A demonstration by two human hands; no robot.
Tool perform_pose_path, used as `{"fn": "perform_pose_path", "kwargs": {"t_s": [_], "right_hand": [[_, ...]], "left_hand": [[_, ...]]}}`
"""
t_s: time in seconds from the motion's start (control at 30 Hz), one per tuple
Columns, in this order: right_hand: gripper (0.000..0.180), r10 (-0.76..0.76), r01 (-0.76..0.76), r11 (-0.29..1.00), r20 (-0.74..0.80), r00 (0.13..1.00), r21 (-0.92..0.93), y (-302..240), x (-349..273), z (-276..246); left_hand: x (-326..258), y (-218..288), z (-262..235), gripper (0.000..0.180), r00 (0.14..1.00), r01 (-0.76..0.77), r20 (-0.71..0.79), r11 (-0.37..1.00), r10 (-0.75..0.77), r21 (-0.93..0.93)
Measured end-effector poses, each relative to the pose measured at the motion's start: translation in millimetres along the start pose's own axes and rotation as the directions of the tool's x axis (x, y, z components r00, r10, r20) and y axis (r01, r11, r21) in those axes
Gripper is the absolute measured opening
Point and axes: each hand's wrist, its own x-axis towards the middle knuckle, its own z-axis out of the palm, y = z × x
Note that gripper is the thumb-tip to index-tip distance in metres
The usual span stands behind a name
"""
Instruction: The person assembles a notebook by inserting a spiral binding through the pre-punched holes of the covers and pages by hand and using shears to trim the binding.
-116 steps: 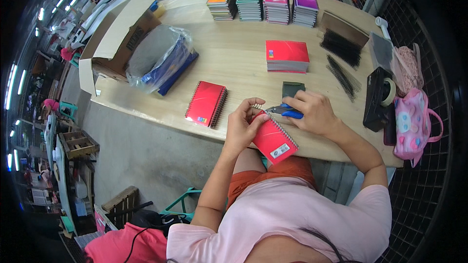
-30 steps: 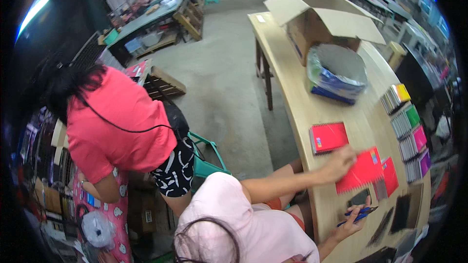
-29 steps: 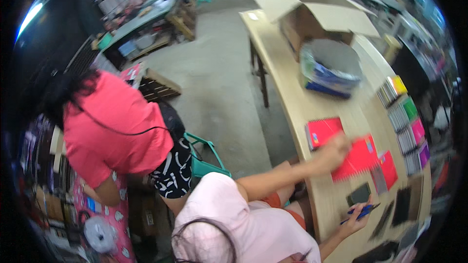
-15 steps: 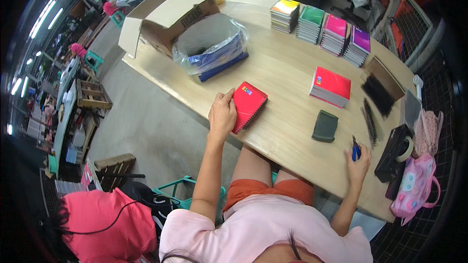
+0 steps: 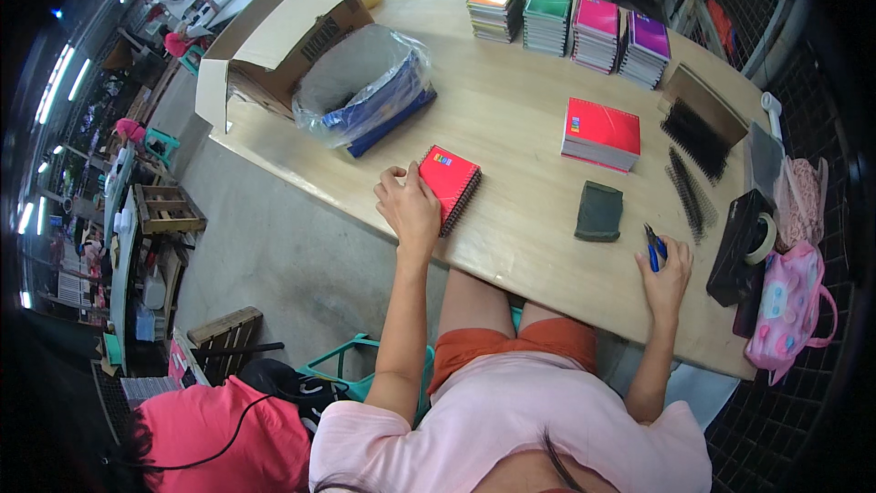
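Observation:
A red spiral-bound notebook lies near the table's front edge, its black coil facing right. My left hand grips its left edge with bent fingers. Farther right, my right hand rests on the table, fingers closed around blue-handled cutting pliers, whose dark jaws point away from me. Just left of the pliers sits a dark green block. Behind that block stands a stack of red-covered notebooks without visible coils.
Yellow, green, pink and purple notebook stacks line the back. Black coils lie at right beside a black box and pink pouch. A plastic-lined bin and carton stand left.
The whole view has shifted a little. My left hand stays at the notebook's left edge, its fingers more bent. The pliers' jaws now point slightly more leftward in my right hand.

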Motion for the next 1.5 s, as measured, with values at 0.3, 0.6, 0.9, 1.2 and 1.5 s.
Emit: {"fn": "perform_pose_path", "kwargs": {"t_s": [0.3, 0.6, 0.9, 1.2, 1.5], "right_hand": [[0.059, 0.000, 0.000, 0.997, -0.003, 1.000, -0.071, 9, 7, 2], [0.057, -0.357, 0.339, 0.924, 0.080, 0.931, 0.179, -50, 8, 13], [0.034, -0.358, 0.356, 0.934, 0.069, 0.931, 0.045, -34, 46, 16], [0.020, -0.123, 0.073, 0.912, -0.098, 0.988, -0.404, 50, 140, 38], [0.015, -0.240, 0.235, 0.961, -0.017, 0.971, -0.143, 50, 119, 1]], "left_hand": [[3, -4, 0, 0.030, 1.000, 0.011, -0.017, 0.997, -0.010, 0.078], [8, 97, -27, 0.040, 0.978, -0.185, -0.048, 0.746, 0.202, -0.640], [109, 185, 146, 0.042, 0.773, 0.242, 0.584, 0.735, 0.249, -0.633], [81, 195, 62, 0.028, 0.890, 0.100, 0.329, 0.569, 0.316, -0.816], [-75, 69, -7, 0.050, 0.819, -0.244, 0.182, 0.618, 0.544, -0.748]]}}
